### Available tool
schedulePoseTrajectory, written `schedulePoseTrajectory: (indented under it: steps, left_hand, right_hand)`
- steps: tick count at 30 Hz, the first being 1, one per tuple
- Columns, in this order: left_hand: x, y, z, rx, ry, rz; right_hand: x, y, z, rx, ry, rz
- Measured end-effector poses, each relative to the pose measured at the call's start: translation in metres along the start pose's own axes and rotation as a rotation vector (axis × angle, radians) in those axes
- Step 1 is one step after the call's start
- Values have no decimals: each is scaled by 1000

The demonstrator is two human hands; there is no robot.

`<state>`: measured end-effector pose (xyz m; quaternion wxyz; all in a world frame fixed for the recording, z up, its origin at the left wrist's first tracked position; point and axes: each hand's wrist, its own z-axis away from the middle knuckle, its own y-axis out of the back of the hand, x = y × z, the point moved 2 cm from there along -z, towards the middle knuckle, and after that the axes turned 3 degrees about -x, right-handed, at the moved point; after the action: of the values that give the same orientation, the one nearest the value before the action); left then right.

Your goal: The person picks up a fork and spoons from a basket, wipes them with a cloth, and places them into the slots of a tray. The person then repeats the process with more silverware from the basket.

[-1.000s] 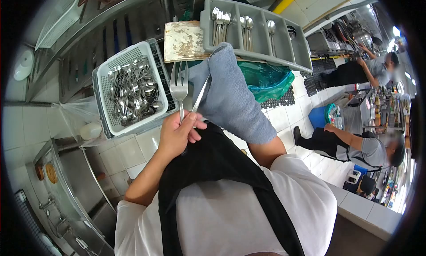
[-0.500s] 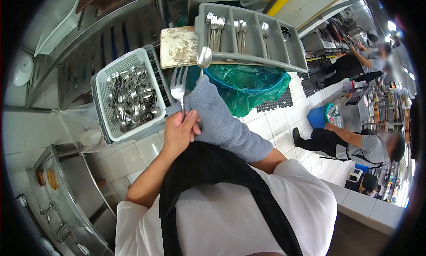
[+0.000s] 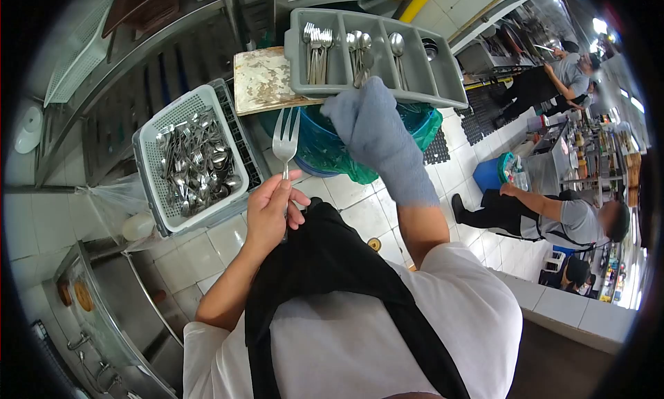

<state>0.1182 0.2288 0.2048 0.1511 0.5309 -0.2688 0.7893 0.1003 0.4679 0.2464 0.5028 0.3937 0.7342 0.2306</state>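
A fork (image 3: pixel 286 141) stands upright, tines up, in the closed fingers of my left hand (image 3: pixel 272 209). A grey-blue cloth (image 3: pixel 384 132) covers my right hand and forearm, so its fingers are hidden. The cloth's tip touches the near edge of the grey cutlery tray (image 3: pixel 336 89), by the compartment with spoons (image 3: pixel 357 42). A spoon head shows just above the cloth; whether it is held is unclear. Forks (image 3: pixel 318 46) lie in the tray's left compartment, more spoons (image 3: pixel 396 44) in the third. A white basket (image 3: pixel 240 152) at the left is full of mixed cutlery.
The tray rests partly on a worn board (image 3: pixel 259 80), above a bin with a green bag (image 3: pixel 360 168). A metal sink (image 3: pixel 124 281) is at lower left. Co-workers (image 3: pixel 567 219) stand at the right, near a blue bin (image 3: pixel 488 175).
My cloth-covered right hand has moved up and right to the tray, bringing the spoon from above the cloth to the spoon compartment. My left hand still holds the fork.
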Motion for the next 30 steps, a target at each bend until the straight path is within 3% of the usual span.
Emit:
schedulePoseTrajectory:
  steps: [3,5,6,7,9,10,12,13,15,19,21,22,24,25,27,28,30]
  left_hand:
    - [4,-3,-5,1,11,4]
    - [4,-5,-7,6,28,22]
    - [4,-7,-9,-13,42,16]
    - [4,-9,-10,-37,52,10]
    - [1,-11,-11,-22,90,21]
    - [-1,-9,-12,-14,69,-69]
    - [1,-8,-9,4,45,-156]
    - [6,-10,-5,8,90,-184]
    - [12,-11,2,18,134,-202]
    - [12,-7,11,2,133,-239]
    - [9,-5,14,-1,160,-232]
    - [5,-5,17,-19,182,-227]
    - [3,-4,17,-31,204,-219]
    - [4,-2,15,2,161,-195]
    - [8,0,13,33,114,-173]
    - [10,0,10,37,90,-184]
    - [10,-1,4,12,62,-200]
  right_hand:
    - [-12,-19,3,-34,-32,-94]
    - [-49,-38,3,-458,46,456]
    - [-38,-60,13,-156,180,140]
    - [-41,-70,29,-69,-105,-367]
    - [-56,-76,27,154,228,-298]
    - [-59,-67,21,153,227,-301]
    - [-74,-43,1,-88,404,17]
    - [-76,-43,-4,-93,408,12]
    - [-75,-47,-12,-197,305,370]
    - [-65,-51,-33,-288,187,588]
    - [-55,-52,-46,-452,29,939]
    - [-49,-47,-44,-454,28,940]
    - [-43,-28,-38,-60,270,477]
    - [-47,-30,-39,-62,277,474]
    - [-52,-39,-34,-433,81,791]
    - [-58,-42,-28,-428,82,795]
    - [-71,-53,0,-335,126,496]
